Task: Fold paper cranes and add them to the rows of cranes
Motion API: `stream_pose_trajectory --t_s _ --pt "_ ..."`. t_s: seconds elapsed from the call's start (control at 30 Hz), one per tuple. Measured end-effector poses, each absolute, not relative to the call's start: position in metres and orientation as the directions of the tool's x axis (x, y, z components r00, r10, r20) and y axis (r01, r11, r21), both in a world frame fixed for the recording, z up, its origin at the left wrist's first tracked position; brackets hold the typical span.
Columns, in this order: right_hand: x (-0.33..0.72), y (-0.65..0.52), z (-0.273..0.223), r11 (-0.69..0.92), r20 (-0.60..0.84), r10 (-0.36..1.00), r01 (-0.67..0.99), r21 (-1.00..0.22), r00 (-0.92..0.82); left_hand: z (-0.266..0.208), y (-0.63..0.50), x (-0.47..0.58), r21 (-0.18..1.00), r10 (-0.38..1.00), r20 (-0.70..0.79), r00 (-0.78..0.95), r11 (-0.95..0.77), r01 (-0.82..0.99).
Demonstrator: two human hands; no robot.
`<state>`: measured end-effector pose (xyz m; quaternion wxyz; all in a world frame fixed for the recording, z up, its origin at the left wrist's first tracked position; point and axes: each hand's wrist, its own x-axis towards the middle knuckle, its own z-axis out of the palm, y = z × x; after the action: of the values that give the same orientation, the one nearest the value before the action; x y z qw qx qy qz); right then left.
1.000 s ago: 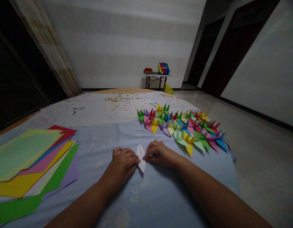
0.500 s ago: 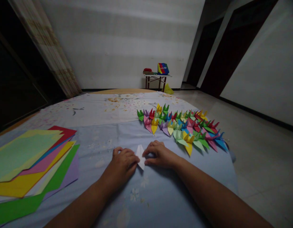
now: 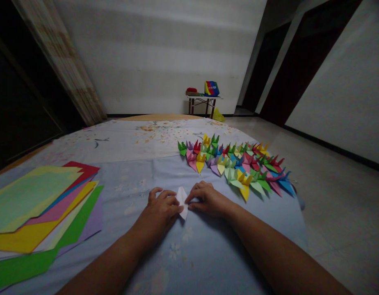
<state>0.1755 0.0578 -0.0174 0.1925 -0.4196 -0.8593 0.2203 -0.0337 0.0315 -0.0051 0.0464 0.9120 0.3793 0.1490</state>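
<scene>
Between my two hands is a small piece of folded white paper [image 3: 182, 200], a narrow kite shape pointing towards me, on the blue tablecloth [image 3: 137, 229]. My left hand [image 3: 162, 208] is closed at its left edge, the thumb lying on its lower part. On the opposite edge, my right hand [image 3: 204, 198] pinches the paper between thumb and curled fingers. The fingertips partly cover its sides. Beyond my right hand stand many folded paper cranes [image 3: 244, 182] in several colours, close together in rows.
To the left lies a fanned stack of coloured paper sheets [image 3: 38, 200]. A white flowered cloth [image 3: 122, 139] covers the far part of the table. Against the back wall, a small side table [image 3: 203, 98] bears a colourful box-shaped item [image 3: 211, 88] and a red object [image 3: 191, 90].
The thumb of my left hand has slid slightly right, further onto the white paper. My right hand stays almost in place, and the paper has barely shifted.
</scene>
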Motion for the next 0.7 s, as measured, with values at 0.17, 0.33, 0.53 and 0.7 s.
stream_pose_trajectory --t_s 0.17,0.33,0.53,0.7 --pt "0.175 0.056 -0.016 0.541 0.136 0.816 0.659 -0.522 -0.562 -0.003 0.030 -0.030 0.158 0.712 0.204 0.672 -0.701 0.695" --pt "0.175 0.056 -0.015 0.585 0.175 0.796 0.663 -0.467 -0.579 0.001 0.017 -0.021 0.054 0.726 0.119 0.678 -0.686 0.725" --pt "0.175 0.053 -0.014 0.706 0.263 0.707 0.639 -0.306 -0.656 -0.004 0.010 -0.022 0.049 0.767 0.059 0.639 -0.642 0.765" --pt "0.175 0.050 -0.013 0.689 0.213 0.723 0.662 -0.294 -0.658 0.000 0.007 -0.025 0.092 0.789 -0.010 0.614 -0.611 0.786"
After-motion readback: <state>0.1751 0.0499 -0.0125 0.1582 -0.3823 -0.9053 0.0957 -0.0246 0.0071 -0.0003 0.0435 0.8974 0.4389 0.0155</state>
